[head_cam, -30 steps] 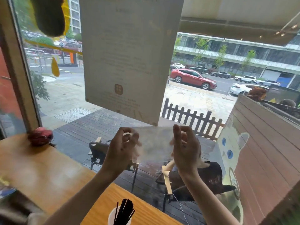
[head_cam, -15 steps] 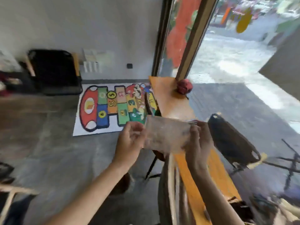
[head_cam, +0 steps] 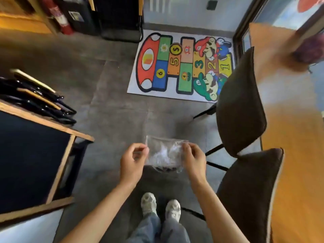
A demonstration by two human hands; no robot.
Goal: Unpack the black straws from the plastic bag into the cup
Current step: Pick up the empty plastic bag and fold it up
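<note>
A clear, crumpled plastic bag (head_cam: 164, 152) hangs between my two hands above the grey floor. My left hand (head_cam: 132, 163) pinches its left edge and my right hand (head_cam: 192, 159) pinches its right edge. No black straws show inside the bag. The cup and the straws are out of view.
Two dark chair backs (head_cam: 240, 106) stand at my right beside the orange wooden counter (head_cam: 287, 120). A colourful hopscotch mat (head_cam: 182, 67) lies on the floor ahead. A dark board in a wooden frame (head_cam: 35, 155) and stacked chairs (head_cam: 35, 100) stand at the left. My shoes (head_cam: 160, 206) are below.
My view has swung from the window and counter round to the left and down to the floor. Both hands keep holding the bag, which has come lower. The cup with straws has left view.
</note>
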